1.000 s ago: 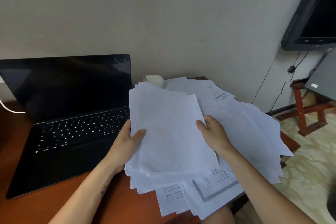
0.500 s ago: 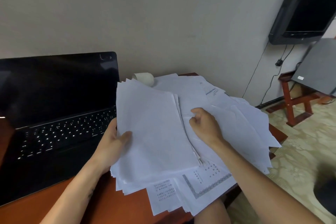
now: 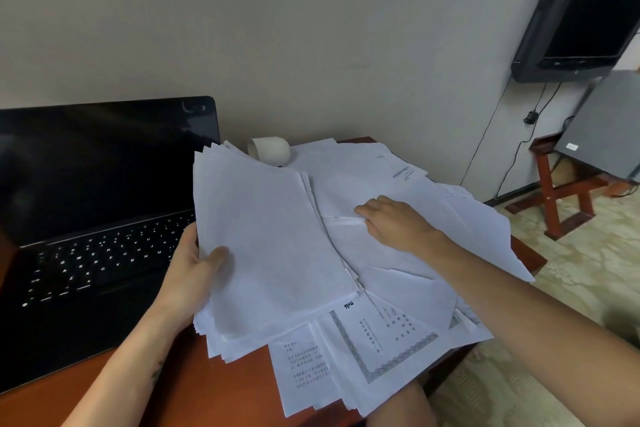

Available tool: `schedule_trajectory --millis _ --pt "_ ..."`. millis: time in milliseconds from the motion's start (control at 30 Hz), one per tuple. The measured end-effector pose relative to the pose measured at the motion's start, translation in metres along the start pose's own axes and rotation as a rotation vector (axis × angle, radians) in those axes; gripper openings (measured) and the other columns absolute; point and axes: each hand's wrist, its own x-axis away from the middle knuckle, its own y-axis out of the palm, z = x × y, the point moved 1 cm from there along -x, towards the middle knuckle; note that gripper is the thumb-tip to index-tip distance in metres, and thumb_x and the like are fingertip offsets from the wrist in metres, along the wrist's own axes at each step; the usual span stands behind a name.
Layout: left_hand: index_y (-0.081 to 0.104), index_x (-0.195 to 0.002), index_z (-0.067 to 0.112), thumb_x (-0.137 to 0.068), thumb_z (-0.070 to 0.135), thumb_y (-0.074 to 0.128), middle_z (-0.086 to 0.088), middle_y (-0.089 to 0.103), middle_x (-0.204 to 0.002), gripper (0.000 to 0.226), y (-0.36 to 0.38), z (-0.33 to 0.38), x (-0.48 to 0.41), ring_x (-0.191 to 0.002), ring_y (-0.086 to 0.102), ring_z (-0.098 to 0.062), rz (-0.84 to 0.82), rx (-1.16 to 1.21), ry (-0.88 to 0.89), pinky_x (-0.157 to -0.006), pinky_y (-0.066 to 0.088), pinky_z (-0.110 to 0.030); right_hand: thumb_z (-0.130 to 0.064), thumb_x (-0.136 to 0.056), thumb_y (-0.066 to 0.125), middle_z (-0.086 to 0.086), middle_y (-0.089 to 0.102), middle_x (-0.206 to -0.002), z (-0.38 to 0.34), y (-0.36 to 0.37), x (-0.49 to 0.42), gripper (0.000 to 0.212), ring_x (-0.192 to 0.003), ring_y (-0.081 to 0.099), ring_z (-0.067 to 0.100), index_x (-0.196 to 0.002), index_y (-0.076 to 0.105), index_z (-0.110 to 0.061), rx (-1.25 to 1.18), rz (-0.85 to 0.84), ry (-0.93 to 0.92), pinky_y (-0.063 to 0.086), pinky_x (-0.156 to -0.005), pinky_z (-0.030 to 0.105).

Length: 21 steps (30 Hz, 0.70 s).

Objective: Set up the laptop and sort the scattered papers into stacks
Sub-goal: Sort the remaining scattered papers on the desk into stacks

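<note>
at the left side of the desk the laptop stands open, its screen dark, its keys lit and its back toward the wall. just beside it, over the middle of the desk, my left hand grips a thick stack of papers by its left edge, thumb curled over the top sheet and fingers hidden underneath. the stack is tilted up toward me and its top sheet is blank. my right hand lies knuckles up on the loose papers that cover the right half of the desk and hang over its right and near edges. its thumb and curled fingers pinch the edge of a few of those sheets. a printed sheet with a patterned border pokes out over the near edge. a white roll sits at the far edge by the wall, just behind the papers.
</note>
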Motion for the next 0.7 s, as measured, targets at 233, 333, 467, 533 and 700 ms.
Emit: schedule_trajectory --millis 233,333,467,533,700 --pt "0.052 -0.139 0.029 -0.102 0.003 0.057 0.004 0.071 -0.123 0.045 0.000 0.001 0.000 -0.107 0.073 -0.021 0.005 -0.003 -0.009 -0.089 0.059 -0.044 0.013 -0.040 0.077 0.002 0.057 -0.066 0.003 -0.001 -0.001 0.072 -0.059 0.056 0.024 -0.109 0.070 -0.005 0.248 0.077 -0.108 0.043 -0.050 0.029" --pt "0.052 -0.138 0.030 -0.102 0.003 0.057 0.005 0.071 -0.123 0.045 0.000 0.002 0.001 -0.106 0.073 -0.020 0.007 0.008 -0.008 -0.088 0.059 -0.043 0.011 -0.043 0.080 0.002 0.056 -0.068 0.005 -0.004 0.001 0.072 -0.061 0.056 0.024 -0.112 0.070 -0.007 0.246 0.140 -0.034 0.043 -0.057 0.030" --pt "0.053 -0.135 0.032 -0.102 0.003 0.057 0.005 0.071 -0.122 0.045 0.000 0.002 0.001 -0.106 0.073 -0.021 0.008 0.022 -0.011 -0.089 0.059 -0.045 0.008 -0.065 0.073 0.003 0.061 -0.075 0.011 -0.006 0.018 0.049 -0.068 0.058 0.027 -0.111 0.072 -0.010 0.168 0.313 0.080 0.035 -0.069 0.034" --pt "0.053 -0.135 0.033 -0.101 0.003 0.057 0.004 0.071 -0.123 0.045 0.000 0.002 0.002 -0.106 0.074 -0.022 0.007 0.027 -0.015 -0.091 0.059 -0.048 -0.003 -0.078 0.058 0.003 0.065 -0.083 0.012 -0.007 0.033 0.035 -0.075 0.061 0.029 -0.109 0.071 -0.012 0.086 0.391 0.166 0.034 -0.073 0.035" --pt "0.051 -0.138 0.029 -0.101 0.004 0.059 0.003 0.072 -0.122 0.045 0.007 0.001 0.004 -0.103 0.075 -0.022 -0.001 0.064 -0.024 -0.086 0.060 -0.045 -0.003 -0.087 0.049 0.006 0.067 -0.090 0.006 -0.021 0.068 0.029 -0.086 0.057 0.029 -0.109 0.067 -0.008 -0.280 0.526 0.511 0.046 -0.074 0.039"
